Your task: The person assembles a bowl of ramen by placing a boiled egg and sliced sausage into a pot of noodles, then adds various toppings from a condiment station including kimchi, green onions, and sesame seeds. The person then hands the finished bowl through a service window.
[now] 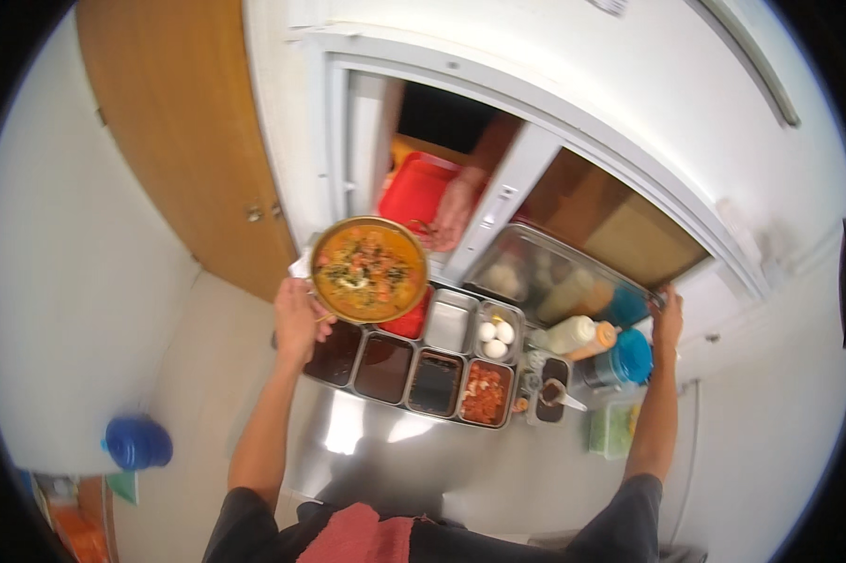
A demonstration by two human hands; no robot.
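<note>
Head view, looking down on a steel table [385, 441] set below a serving hatch [535, 150]. The left hand [296, 319] holds a round metal bowl [369, 269] of orange curry strewn with green herbs. Its grip is closed on the bowl's near left rim, with a white cloth [301, 267] showing just behind it, probably a guard against heat. The bowl is carried level above the far left corner of the table, at the sill of the hatch, which keeps the liquid from spilling. The left arm is stretched forward and upward, elbow nearly straight.

The right hand [668, 314] reaches to the right end of the hatch, its grip resting on the frame edge there; whether the fingers close around anything cannot be told. This arm is likewise extended, seemingly as a brace.

Beyond the opening, another person's hand [454, 214] rests by a red tray [416, 188], near the bowl but not touching it.

Along the far edge of the table stand rectangular metal containers [409, 371] holding dark sauces and chopped red pieces, one container with white eggs [495, 338], squeeze bottles [582, 336], and a blue lidded tub [629, 357]. A blue object [137, 442] lies at lower left, off the table.
</note>
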